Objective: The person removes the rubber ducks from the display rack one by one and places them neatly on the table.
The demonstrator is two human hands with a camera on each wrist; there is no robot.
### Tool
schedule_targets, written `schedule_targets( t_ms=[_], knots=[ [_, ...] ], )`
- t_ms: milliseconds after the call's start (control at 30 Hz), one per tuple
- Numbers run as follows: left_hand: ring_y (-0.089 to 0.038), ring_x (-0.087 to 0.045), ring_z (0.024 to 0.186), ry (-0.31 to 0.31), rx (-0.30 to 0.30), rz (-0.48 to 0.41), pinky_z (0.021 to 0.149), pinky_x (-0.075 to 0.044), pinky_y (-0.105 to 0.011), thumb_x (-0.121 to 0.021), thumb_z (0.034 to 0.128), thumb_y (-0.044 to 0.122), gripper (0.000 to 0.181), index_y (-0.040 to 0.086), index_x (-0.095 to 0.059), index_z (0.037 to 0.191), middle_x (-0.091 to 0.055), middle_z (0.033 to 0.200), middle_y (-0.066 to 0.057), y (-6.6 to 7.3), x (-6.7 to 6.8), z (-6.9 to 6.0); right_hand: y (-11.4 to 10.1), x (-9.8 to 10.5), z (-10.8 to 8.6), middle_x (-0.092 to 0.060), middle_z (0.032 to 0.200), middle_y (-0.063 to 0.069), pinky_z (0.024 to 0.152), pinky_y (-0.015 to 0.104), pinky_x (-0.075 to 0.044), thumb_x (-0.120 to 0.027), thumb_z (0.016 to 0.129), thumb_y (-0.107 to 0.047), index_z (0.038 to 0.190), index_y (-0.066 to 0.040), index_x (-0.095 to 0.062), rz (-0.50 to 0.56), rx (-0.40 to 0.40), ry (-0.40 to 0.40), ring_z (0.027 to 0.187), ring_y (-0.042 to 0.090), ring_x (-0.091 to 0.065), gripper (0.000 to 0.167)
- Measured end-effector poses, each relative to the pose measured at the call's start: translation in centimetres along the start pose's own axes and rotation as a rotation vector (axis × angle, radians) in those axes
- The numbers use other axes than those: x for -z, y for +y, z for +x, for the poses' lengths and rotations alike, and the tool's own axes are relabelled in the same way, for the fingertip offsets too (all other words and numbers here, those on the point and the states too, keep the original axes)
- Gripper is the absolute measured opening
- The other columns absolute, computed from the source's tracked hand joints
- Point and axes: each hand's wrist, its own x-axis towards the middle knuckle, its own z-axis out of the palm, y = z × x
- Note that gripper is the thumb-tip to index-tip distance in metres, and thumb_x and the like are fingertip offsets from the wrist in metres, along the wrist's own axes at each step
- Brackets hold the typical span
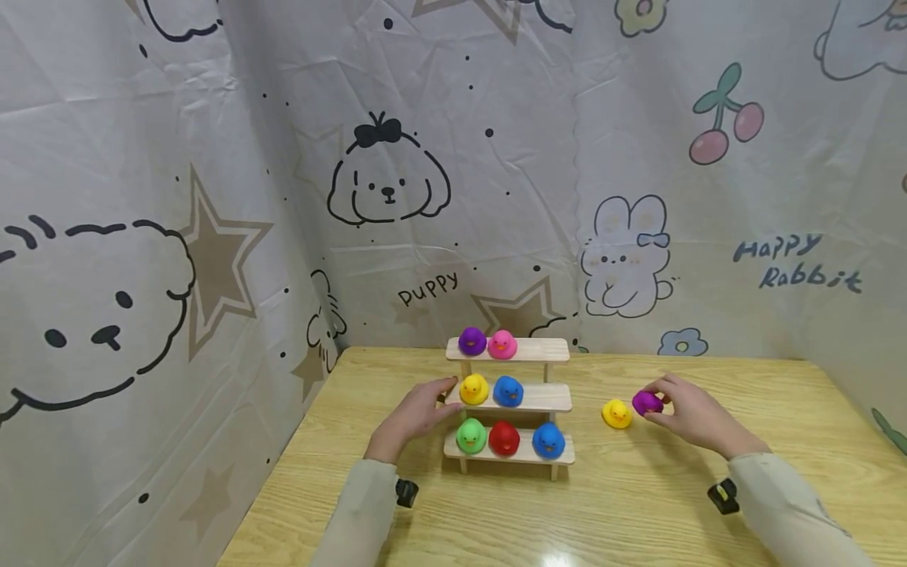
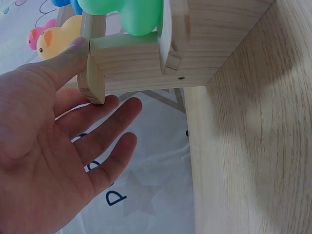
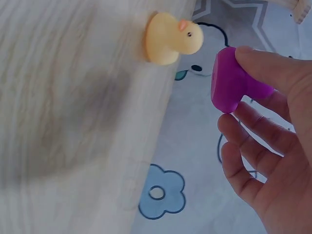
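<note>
Two hands: both occupied, one on a duck, one on a wooden stand (image 1: 542, 397).
Right hand (image 1: 690, 411): pinching the held purple duck (image 1: 648, 404) between thumb and fingers; grip narrow, closed to the width of the toy. Ring and little fingers loosely bent, off the duck in the right wrist view.
Held purple duck: right of the stand and well apart from it; in the right wrist view the flat base faces the table (image 1: 638, 504) and appears raised off it.
Left hand (image 1: 416, 411): thumb and index finger gripping the left end of the middle shelf (image 1: 560, 396); the other fingers extend below it, spread.
Yellow duck on the table (image 1: 617, 413): upright, just beside the held duck, on the side toward the stand.
Middle shelf, left to right: yellow duck (image 1: 473, 389), blue duck (image 1: 508, 391); bare board at the right end.
Top shelf (image 1: 546, 349): second purple duck (image 1: 472, 342), then pink duck (image 1: 502, 344) next to it; right part bare.
Bottom shelf (image 1: 526, 452): green duck (image 1: 471, 436), red duck (image 1: 504, 439), second blue duck (image 1: 549, 440) at the right end; wider gap between red and blue.
Wrists: dark device on each, left (image 1: 407, 493) and right (image 1: 723, 496), at the cuffs of pale sleeves (image 1: 361, 504).
Table: light wood grain, bright glare spot at the near edge.
Curtain (image 1: 524, 213): pale cloth behind and at the sides, printed with puppies, stars, cherries, flowers, a rabbit, and the words "puppy" and "Happy Rabbit".
</note>
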Motion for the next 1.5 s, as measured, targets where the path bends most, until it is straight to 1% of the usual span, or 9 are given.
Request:
schedule_targets(
  t_ms=[233, 500, 700, 900, 1033, 1267, 1500],
  knots=[
    [-0.029, -0.054, 0.115, 0.002, -0.003, 0.0, 0.1, -0.042, -0.042, -0.057, 0.0958, 0.03, 0.056, 0.0, -0.042, 0.141, -0.045, 0.141, -0.016, -0.1, -0.1, 0.1, 1.2, -0.7, -0.3, -0.056, 0.09, 0.003, 0.07, 0.041, -0.053, -0.078, 0.077, -0.013, 0.1, -0.002, -0.066, 0.011, -0.055, -0.034, 0.083, 0.026, -0.058, 0.028],
    [-0.029, -0.054, 0.115, -0.001, -0.007, -0.003, 0.099, -0.043, -0.042, -0.057, 0.0958, 0.03, 0.056, 0.0, -0.042, 0.141, -0.045, 0.14, -0.017, -0.2, -0.1, 0.1, 1.9, -1.2, -0.5, -0.057, 0.09, 0.004, 0.07, 0.041, -0.053, -0.078, 0.077, -0.012, 0.099, 0.0, -0.066, 0.022, -0.059, -0.047, 0.081, 0.024, -0.058, 0.028],
    [-0.029, -0.055, 0.114, -0.004, -0.003, -0.006, 0.099, -0.043, -0.042, -0.058, 0.0956, 0.03, 0.056, 0.0, -0.042, 0.141, -0.044, 0.141, -0.016, -0.1, 0.0, 0.0, 2.5, -1.6, -0.6, -0.058, 0.091, 0.007, 0.069, 0.042, -0.053, -0.077, 0.077, -0.012, 0.101, 0.002, -0.065, 0.035, -0.087, -0.076, 0.081, 0.025, -0.058, 0.03],
    [-0.029, -0.056, 0.112, -0.005, -0.013, -0.001, 0.098, -0.044, -0.041, -0.057, 0.0959, 0.03, 0.056, -0.001, -0.041, 0.141, -0.044, 0.141, -0.017, -0.2, 0.0, 0.0, 3.1, -2.2, -0.6, -0.058, 0.092, 0.01, 0.069, 0.042, -0.053, -0.077, 0.077, -0.01, 0.101, 0.002, -0.064, 0.05, -0.107, -0.092, 0.081, 0.025, -0.058, 0.03],
    [-0.028, -0.056, 0.112, -0.003, -0.014, 0.0, 0.098, -0.044, -0.041, -0.057, 0.0959, 0.03, 0.056, -0.001, -0.042, 0.141, -0.045, 0.141, -0.017, -0.2, 0.0, 0.0, 3.3, -2.3, -0.4, -0.058, 0.093, 0.012, 0.07, 0.043, -0.053, -0.077, 0.077, -0.008, 0.101, 0.004, -0.064, 0.06, -0.117, -0.103, 0.081, 0.026, -0.058, 0.03],
    [-0.028, -0.056, 0.112, -0.004, 0.0, 0.0, 0.097, -0.045, -0.04, -0.057, 0.0958, 0.03, 0.056, 0.0, -0.042, 0.141, -0.045, 0.141, -0.016, -0.2, -0.1, 0.1, 3.3, -2.5, -0.2, -0.058, 0.095, 0.013, 0.073, 0.044, -0.054, -0.076, 0.078, -0.008, 0.103, 0.004, -0.063, 0.078, -0.159, -0.134, 0.083, 0.026, -0.058, 0.03],
    [-0.028, -0.056, 0.112, -0.003, 0.004, 0.003, 0.097, -0.045, -0.04, -0.057, 0.0956, 0.031, 0.057, 0.0, -0.041, 0.141, -0.044, 0.141, -0.015, -0.3, -0.1, 0.1, 3.6, -2.9, -0.1, -0.057, 0.095, 0.012, 0.073, 0.044, -0.054, -0.076, 0.078, -0.007, 0.102, 0.003, -0.063, 0.073, -0.158, -0.134, 0.084, 0.025, -0.058, 0.029]
  ],
)
